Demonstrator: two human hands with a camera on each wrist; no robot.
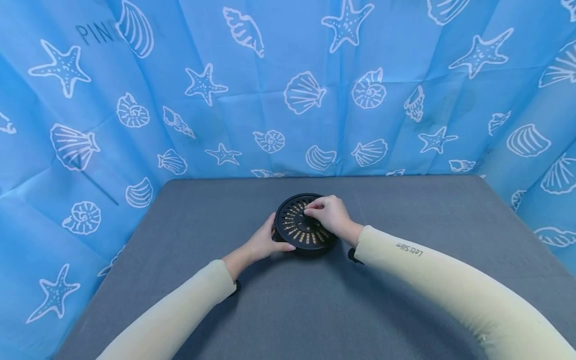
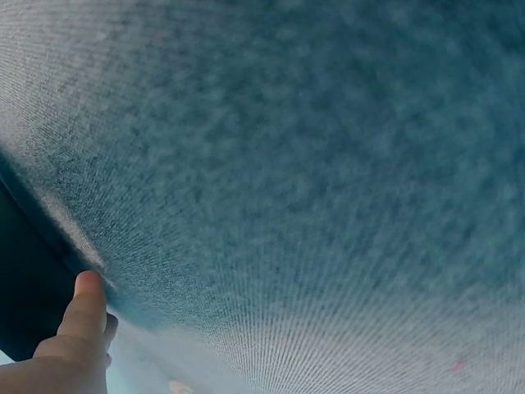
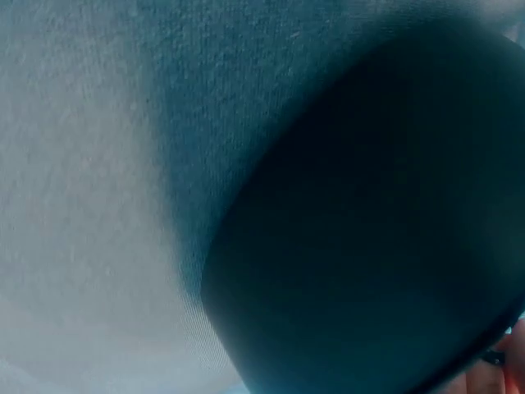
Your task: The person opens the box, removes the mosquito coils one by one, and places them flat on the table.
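A round black container (image 3: 369, 222) stands on the table, topped by a black lid (image 1: 300, 226) with slots radiating from its middle. Tan material shows through the slots. My left hand (image 1: 261, 243) grips the container's left side, its thumb along the near edge and its fingers round the far left. In the left wrist view, a finger of the left hand (image 2: 78, 336) lies against the dark wall. With thumb and fingertips, my right hand (image 1: 332, 216) pinches the small knob (image 3: 494, 358) at the lid's middle. The lid lies level on the container.
The table (image 1: 216, 210) has a grey cloth cover and ends at a far edge just behind the container. A blue curtain (image 1: 252, 115) with white shells and starfish hangs behind it and along both sides. Pale sleeves (image 1: 418, 265) cover both forearms.
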